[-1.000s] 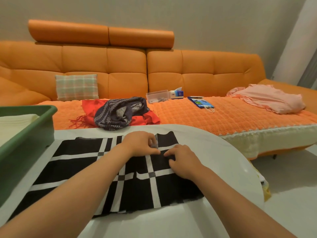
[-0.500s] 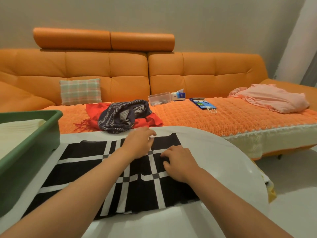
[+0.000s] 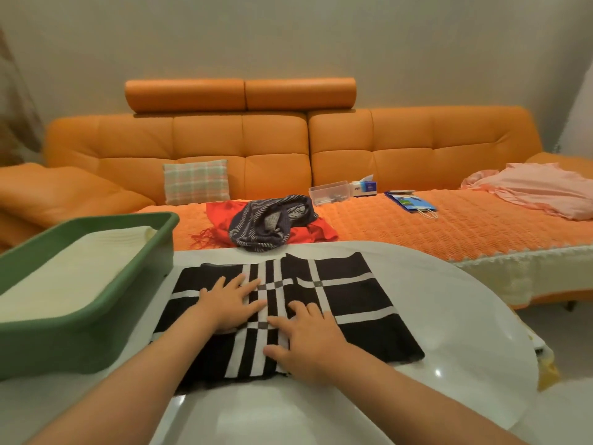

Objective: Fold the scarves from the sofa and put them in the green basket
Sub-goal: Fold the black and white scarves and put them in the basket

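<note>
A black scarf with white checks (image 3: 346, 303) lies folded flat on the white round table (image 3: 465, 332). My left hand (image 3: 229, 305) presses flat on its left half, fingers spread. My right hand (image 3: 305, 335) presses flat on the scarf's middle, close beside the left. The green basket (image 3: 86, 329) stands at the table's left with a folded cream scarf (image 3: 77, 264) inside. On the orange sofa (image 3: 417, 226) behind the table lie a navy striped scarf (image 3: 272, 223) on top of a red fringed scarf (image 3: 317, 232).
A plaid cushion (image 3: 195, 181) leans on the sofa back. A clear box (image 3: 329, 192), a tissue box (image 3: 364, 186), a blue packet (image 3: 410, 203) and a pink garment (image 3: 539, 191) lie on the sofa seat. The table's right edge curves near the sofa.
The scarf's right end has been folded over leftward, so it is shorter. Both hands went from pinching its far edge to pressing flat on it. The camera tilted up and shifted.
</note>
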Demonstrator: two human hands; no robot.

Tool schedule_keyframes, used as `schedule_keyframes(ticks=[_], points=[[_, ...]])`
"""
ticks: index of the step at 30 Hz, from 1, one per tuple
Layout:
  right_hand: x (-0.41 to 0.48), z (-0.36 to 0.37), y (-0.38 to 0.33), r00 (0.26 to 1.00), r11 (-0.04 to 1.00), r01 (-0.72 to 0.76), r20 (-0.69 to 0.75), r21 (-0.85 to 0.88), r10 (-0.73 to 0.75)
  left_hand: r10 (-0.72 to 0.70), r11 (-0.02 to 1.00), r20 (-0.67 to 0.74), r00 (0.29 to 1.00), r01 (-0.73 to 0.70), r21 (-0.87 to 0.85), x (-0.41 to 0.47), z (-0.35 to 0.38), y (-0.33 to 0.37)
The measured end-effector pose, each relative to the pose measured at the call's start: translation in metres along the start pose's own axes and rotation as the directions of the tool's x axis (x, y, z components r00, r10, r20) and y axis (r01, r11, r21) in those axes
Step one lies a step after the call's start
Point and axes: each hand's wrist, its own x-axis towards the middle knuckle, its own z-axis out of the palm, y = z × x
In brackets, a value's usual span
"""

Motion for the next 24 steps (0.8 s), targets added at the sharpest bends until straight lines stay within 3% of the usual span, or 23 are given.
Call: schedule_keyframes(ticks=[6,9,12,15,18,21,22,24], points=[[-0.002,-0.020,0.054,0.998,0.997,-0.066,0.020,-0.049,0.067,-0.005,0.966,-0.046,0.999,0.017,0.259,-0.014,-0.025,0.018],[-0.008,-0.024,0.080,0.997,0.972,-0.071,-0.003,0.222,0.073,0.019,0.950,-0.117,0.993,0.018,0.312,-0.017,-0.035,0.041],[-0.009,-0.027,0.097,0.984,0.831,-0.039,-0.123,0.555,0.128,0.089,0.969,-0.327,0.941,-0.005,0.248,-0.008,-0.038,0.066],[-0.004,-0.034,0.113,0.891,0.701,0.026,-0.334,0.713,0.306,0.227,0.970,-0.524,0.821,-0.240,0.044,0.010,-0.047,0.097],[0.003,-0.035,0.133,0.830,0.729,-0.066,-0.368,0.681,0.419,0.351,0.926,-0.347,0.870,-0.377,-0.005,0.032,-0.056,0.119],[0.006,-0.027,0.155,0.841,0.779,-0.238,-0.278,0.580,0.465,0.237,0.972,-0.040,0.971,-0.236,0.022,0.052,-0.057,0.119],[0.007,-0.026,0.162,0.840,0.816,-0.287,-0.278,0.502,0.466,0.184,0.980,0.017,0.983,-0.185,0.067,0.056,-0.057,0.118],[0.010,-0.026,0.171,0.844,0.874,-0.355,-0.287,0.333,0.452,0.150,0.969,0.005,0.989,-0.148,0.198,0.062,-0.058,0.121]])
